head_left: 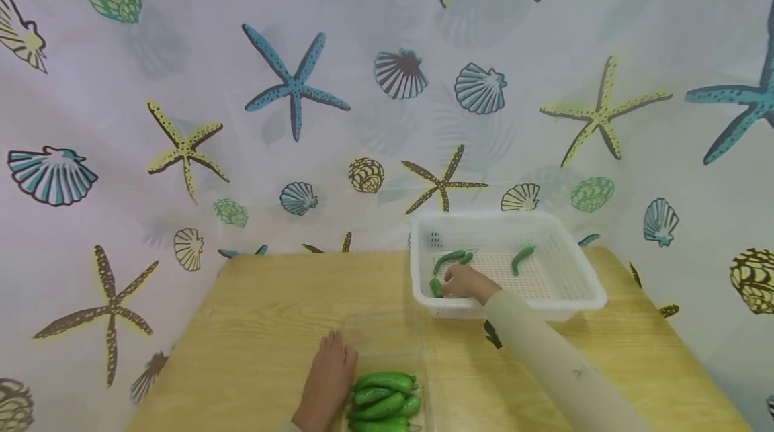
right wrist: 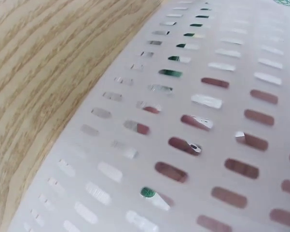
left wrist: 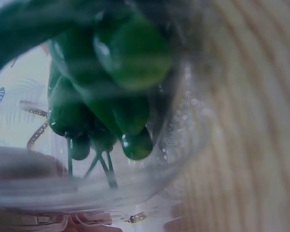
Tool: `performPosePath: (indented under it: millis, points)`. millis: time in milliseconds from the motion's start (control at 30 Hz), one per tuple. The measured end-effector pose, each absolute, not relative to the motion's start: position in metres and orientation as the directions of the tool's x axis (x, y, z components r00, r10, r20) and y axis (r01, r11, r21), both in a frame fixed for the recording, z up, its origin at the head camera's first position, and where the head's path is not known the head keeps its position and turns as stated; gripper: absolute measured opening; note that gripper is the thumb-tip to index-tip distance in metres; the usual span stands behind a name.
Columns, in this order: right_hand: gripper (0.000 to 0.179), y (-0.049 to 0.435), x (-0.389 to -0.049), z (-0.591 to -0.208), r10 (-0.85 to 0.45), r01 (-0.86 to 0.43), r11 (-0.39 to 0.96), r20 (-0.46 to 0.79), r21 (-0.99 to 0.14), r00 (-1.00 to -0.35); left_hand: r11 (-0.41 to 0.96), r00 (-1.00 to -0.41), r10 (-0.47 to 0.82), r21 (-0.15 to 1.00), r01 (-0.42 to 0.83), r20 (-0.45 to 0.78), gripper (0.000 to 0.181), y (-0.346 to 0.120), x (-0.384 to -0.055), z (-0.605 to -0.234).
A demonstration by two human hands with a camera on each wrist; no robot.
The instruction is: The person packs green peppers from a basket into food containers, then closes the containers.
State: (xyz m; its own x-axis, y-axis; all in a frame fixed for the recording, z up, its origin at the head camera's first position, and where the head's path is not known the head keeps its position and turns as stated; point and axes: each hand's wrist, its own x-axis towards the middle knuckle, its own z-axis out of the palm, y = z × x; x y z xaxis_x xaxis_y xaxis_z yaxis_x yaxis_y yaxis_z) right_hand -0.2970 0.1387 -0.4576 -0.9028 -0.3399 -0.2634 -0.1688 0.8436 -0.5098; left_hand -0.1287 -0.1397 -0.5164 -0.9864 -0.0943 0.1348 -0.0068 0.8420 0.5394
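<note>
Green chili peppers (head_left: pixel 381 405) lie stacked in a clear plastic box (head_left: pixel 428 392) at the front of the table. My left hand (head_left: pixel 328 371) rests along the box's left side, fingers stretched forward. Close up in the left wrist view, peppers (left wrist: pixel 130 53) show through the clear wall, stems down. My right hand (head_left: pixel 467 282) reaches inside the white basket (head_left: pixel 583 284), its curled fingers gripping a green chili pepper (head_left: pixel 435 287) near the front left corner. In the right wrist view the slotted basket wall (right wrist: pixel 111 150) partly hides that hand.
Behind my right fingers, two more chili peppers (head_left: pixel 449 258) lie in the basket. Another pepper (head_left: pixel 523 258) sits toward its right side. The wooden table (head_left: pixel 272 311) is backed by a curtain (head_left: pixel 363 29) printed with shells and starfish.
</note>
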Motion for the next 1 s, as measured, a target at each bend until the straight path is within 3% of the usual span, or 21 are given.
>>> performPosePath:
  millis: [300, 1000]
  points:
    - [0.046, 0.1376, -0.2983, -0.4535, -0.348, -0.157, 0.853, -0.318, -0.498, -0.882, 0.843, -0.98, -0.101, 0.538, 0.008, 0.172, 0.049, -0.1369, -0.1277, -0.5174]
    - [0.025, 0.1347, -0.2947, -0.4528, -0.314, -0.103, 0.876, -0.394, -0.471, -0.864, 0.838, -0.983, -0.092, 0.545, 0.008, 0.157, 0.05, -0.1377, -0.1292, -0.5142]
